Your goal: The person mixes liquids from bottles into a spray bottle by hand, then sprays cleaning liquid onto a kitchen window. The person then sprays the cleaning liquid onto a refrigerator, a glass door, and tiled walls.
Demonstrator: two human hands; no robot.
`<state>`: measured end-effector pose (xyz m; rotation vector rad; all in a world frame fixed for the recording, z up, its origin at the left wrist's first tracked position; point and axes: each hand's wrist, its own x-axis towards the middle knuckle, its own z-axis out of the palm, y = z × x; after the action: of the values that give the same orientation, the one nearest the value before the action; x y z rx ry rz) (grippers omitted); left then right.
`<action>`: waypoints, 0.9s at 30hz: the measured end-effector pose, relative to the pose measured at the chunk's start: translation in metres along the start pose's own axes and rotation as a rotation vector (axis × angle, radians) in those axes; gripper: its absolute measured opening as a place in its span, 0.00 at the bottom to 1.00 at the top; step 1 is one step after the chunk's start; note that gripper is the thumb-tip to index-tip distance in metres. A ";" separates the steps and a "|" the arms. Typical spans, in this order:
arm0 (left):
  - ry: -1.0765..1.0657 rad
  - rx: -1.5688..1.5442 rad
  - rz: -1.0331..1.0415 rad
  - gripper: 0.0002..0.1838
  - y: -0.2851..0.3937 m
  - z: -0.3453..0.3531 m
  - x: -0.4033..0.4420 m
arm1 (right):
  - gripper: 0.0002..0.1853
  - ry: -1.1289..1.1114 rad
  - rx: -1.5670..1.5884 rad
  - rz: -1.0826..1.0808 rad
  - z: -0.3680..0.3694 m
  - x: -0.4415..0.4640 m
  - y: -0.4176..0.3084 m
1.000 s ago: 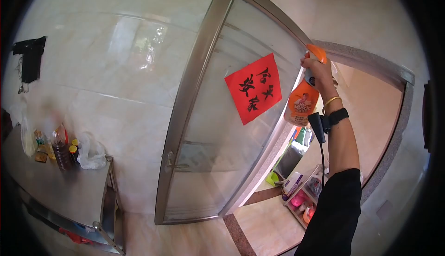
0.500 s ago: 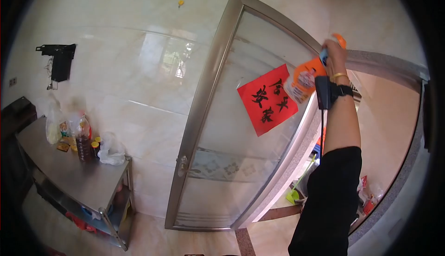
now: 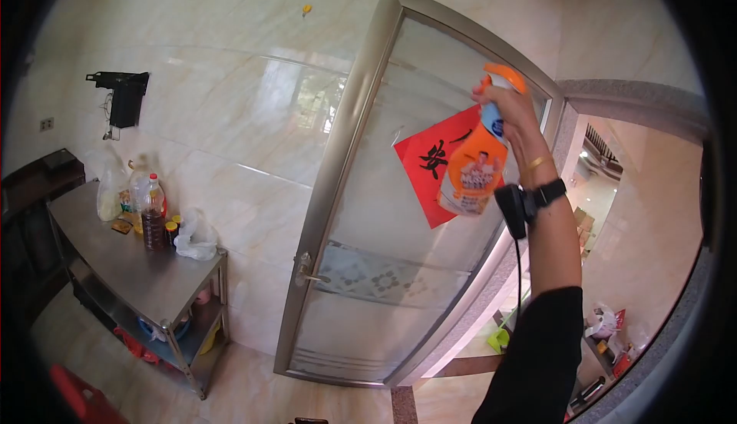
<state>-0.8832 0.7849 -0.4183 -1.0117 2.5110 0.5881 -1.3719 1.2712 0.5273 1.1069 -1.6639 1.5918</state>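
My right hand (image 3: 507, 107) grips the neck of an orange spray bottle (image 3: 474, 170), fingers wrapped near its trigger under the orange nozzle. The bottle is raised and tilted in front of a frosted glass door (image 3: 361, 228) with a metal frame. It overlaps a red paper sign (image 3: 416, 164) with black characters on the glass, hiding the sign's right part. A gold bracelet and a black strap with a device and cable are on my right wrist. My left hand is out of view.
At the left, a metal table (image 3: 115, 259) holds a dark bottle (image 3: 153, 224), jars and plastic bags. A black bracket (image 3: 127, 101) hangs on the tiled wall. Beyond the doorway are a green dustpan (image 3: 499, 339) and bagged items. Something red (image 3: 80, 397) shows at the lower left.
My right hand, with the bottle, first rose and then swung left across the door, now covering part of the red sign. The view has shifted, showing more of the left side and the doorway.
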 end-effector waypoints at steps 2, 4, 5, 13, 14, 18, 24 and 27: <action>0.118 -0.307 -0.006 0.14 0.010 -0.014 0.002 | 0.24 0.027 -0.045 -0.080 0.006 0.025 0.006; 0.332 -0.798 -0.051 0.15 0.049 -0.018 -0.022 | 0.24 0.086 -0.167 -0.178 0.015 0.043 0.008; 0.353 -0.795 -0.039 0.16 0.068 -0.028 -0.036 | 0.23 0.118 -0.144 -0.126 0.013 0.050 0.011; 0.068 0.020 0.118 0.12 0.007 0.097 -0.083 | 0.17 -0.136 0.123 0.306 0.065 -0.084 0.096; -0.028 -0.146 -0.039 0.15 0.008 0.098 -0.104 | 0.17 -0.165 0.141 0.354 0.068 -0.108 0.119; 0.020 -0.065 -0.015 0.14 -0.015 0.111 -0.159 | 0.16 -0.097 0.170 0.391 0.075 -0.185 0.203; -0.159 0.335 -0.080 0.15 -0.052 0.097 -0.146 | 0.16 0.125 0.011 0.512 0.026 -0.240 0.258; 0.203 -0.918 -0.651 0.11 0.032 0.026 -0.176 | 0.16 -0.053 -0.272 0.516 0.036 -0.297 0.249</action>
<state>-0.7825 0.9182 -0.3486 -2.1553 1.8033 1.5008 -1.4366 1.2734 0.1432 0.6137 -2.2517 1.5674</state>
